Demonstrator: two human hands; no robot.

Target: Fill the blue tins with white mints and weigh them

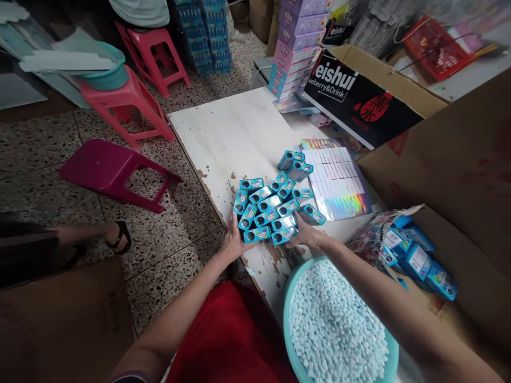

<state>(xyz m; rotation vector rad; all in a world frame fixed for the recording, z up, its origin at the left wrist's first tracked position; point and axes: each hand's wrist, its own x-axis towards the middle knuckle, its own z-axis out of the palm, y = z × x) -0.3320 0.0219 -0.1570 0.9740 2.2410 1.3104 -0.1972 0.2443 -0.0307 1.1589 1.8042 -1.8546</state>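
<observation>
Item: small blue boxes [268,210], a loose cluster of many, most lying flat with their printed faces up, on the white worktop [223,133] near its chipped front edge. A few strays sit just beyond the cluster, touching a holographic sticker sheet [339,183]. Left hand [233,242]: cupped against the cluster's near-left side, fingers tucked in under the boxes. Right hand [305,235]: cupped against the near-right side. The two hands are set apart and clasp the heap between them. Adjacent, at the near edge of the worktop below the right forearm: teal basin [288,298] filled with small pale blue-white pellets [335,330]. Right: an open bag of larger blue packets [417,260], lying on brown cardboard. Far side: black printed carton [359,96] and a stack of purple boxes [297,48]. Floor, left: magenta stool [107,167] tipped on its side, pink stools [128,103] upright, and another person's sandalled foot [115,236]. Foreground: red cloth [223,335] between the forearms.
</observation>
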